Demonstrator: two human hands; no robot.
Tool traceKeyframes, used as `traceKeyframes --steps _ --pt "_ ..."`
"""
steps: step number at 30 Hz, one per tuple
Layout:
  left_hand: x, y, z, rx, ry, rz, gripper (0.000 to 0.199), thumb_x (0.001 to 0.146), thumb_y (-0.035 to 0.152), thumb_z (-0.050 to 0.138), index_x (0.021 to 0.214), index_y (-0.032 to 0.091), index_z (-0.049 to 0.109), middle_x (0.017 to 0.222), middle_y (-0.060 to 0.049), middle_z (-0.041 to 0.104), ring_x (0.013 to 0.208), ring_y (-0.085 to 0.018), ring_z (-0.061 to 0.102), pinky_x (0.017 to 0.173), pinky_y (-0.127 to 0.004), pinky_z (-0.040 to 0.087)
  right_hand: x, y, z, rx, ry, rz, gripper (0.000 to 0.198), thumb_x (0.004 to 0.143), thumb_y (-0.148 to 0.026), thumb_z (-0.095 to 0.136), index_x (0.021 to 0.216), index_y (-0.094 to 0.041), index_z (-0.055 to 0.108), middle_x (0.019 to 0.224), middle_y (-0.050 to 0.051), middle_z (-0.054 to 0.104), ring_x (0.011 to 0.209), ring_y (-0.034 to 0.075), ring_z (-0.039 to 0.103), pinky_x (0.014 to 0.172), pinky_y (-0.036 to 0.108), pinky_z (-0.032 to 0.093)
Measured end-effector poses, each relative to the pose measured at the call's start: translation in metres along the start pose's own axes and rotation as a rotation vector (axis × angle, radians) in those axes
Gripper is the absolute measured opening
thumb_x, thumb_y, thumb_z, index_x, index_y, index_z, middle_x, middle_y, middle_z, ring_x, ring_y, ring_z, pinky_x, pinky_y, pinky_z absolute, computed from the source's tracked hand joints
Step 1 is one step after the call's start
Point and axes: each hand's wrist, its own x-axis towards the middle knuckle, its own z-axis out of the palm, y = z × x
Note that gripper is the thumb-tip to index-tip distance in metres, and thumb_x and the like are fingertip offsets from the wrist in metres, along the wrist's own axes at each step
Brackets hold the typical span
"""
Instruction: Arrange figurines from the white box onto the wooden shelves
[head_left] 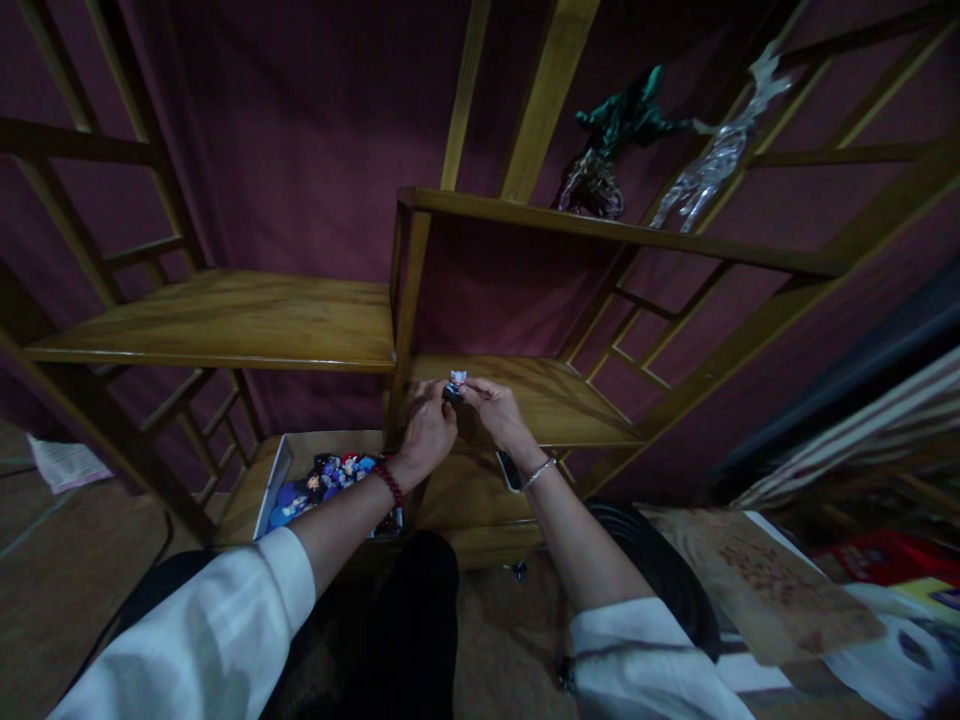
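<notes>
Between my two hands is a small figurine (457, 380) with a pale, pinkish head and a dark lower part. My left hand (429, 428), with a red bead bracelet on the wrist, pinches it from the left. From the right, the fingers of my right hand (496, 408) close on it too; a silver bracelet circles that wrist. Both hands are just in front of the right-hand middle shelf (577, 400). Below my left forearm stands an open box (276, 480) holding several small colourful figurines (330, 475), partly hidden by the arm.
A wooden shelf (225, 315) spans the left side. Above right, another shelf (525, 212) bears a green sculpture (630, 115) and a clear deer-like figure (712, 165). A dark phone-like object (510, 470) lies under my right wrist. Bags and flat boards (765, 570) crowd the lower right.
</notes>
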Motion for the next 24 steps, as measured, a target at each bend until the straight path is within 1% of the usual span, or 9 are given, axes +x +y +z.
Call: traceKeyframes --steps 4,9,14,16,20,24 --pt "0.000 -0.001 0.002 0.028 0.000 0.023 0.033 0.076 0.005 0.039 0.103 0.014 0.054 0.103 -0.010 0.054 0.101 -0.018 0.051 0.092 -0.032 0.042 0.003 0.001 -0.001 -0.019 0.007 0.020 0.033 0.061 -0.043 0.069 0.084 -0.019 0.070 0.091 0.004 0.071 0.084 0.019 0.064 0.084 0.034 0.049" --pt "0.001 -0.002 0.004 0.067 0.002 0.025 0.034 0.074 0.003 0.039 0.103 0.011 0.055 0.102 -0.011 0.054 0.101 -0.019 0.051 0.094 -0.033 0.042 0.009 0.006 -0.001 -0.041 0.005 0.025 0.031 0.061 -0.041 0.069 0.083 -0.018 0.070 0.089 0.004 0.071 0.083 0.019 0.065 0.083 0.033 0.049" --pt "0.002 0.000 0.003 0.100 0.009 0.014 0.039 0.073 0.003 0.041 0.108 0.015 0.053 0.105 -0.010 0.055 0.103 -0.019 0.051 0.095 -0.035 0.041 0.015 0.013 0.001 -0.030 0.017 0.002 0.026 0.062 -0.035 0.068 0.082 -0.018 0.070 0.088 0.004 0.071 0.081 0.018 0.065 0.083 0.033 0.049" --pt "0.002 0.000 0.003 0.113 -0.002 0.004 0.040 0.073 0.004 0.041 0.110 0.014 0.053 0.105 -0.010 0.054 0.104 -0.019 0.051 0.096 -0.034 0.041 0.017 0.014 0.002 -0.050 0.023 0.001 0.025 0.063 -0.034 0.067 0.082 -0.018 0.070 0.088 0.004 0.071 0.081 0.018 0.065 0.082 0.032 0.050" --pt "0.004 0.001 0.003 0.147 -0.029 -0.024 0.040 0.073 0.006 0.041 0.112 0.009 0.052 0.110 -0.013 0.053 0.106 -0.020 0.049 0.098 -0.033 0.039 0.020 0.011 0.005 -0.100 0.025 0.011 0.025 0.065 -0.033 0.065 0.084 -0.017 0.070 0.088 0.004 0.071 0.082 0.019 0.065 0.081 0.031 0.050" --pt "0.008 0.005 0.003 0.199 -0.088 -0.100 0.044 0.072 0.007 0.043 0.116 0.008 0.049 0.115 -0.014 0.051 0.114 -0.021 0.044 0.101 -0.032 0.035 0.022 0.007 0.007 -0.167 0.017 0.049 0.026 0.068 -0.033 0.063 0.086 -0.017 0.070 0.089 0.004 0.071 0.084 0.018 0.065 0.082 0.029 0.049"
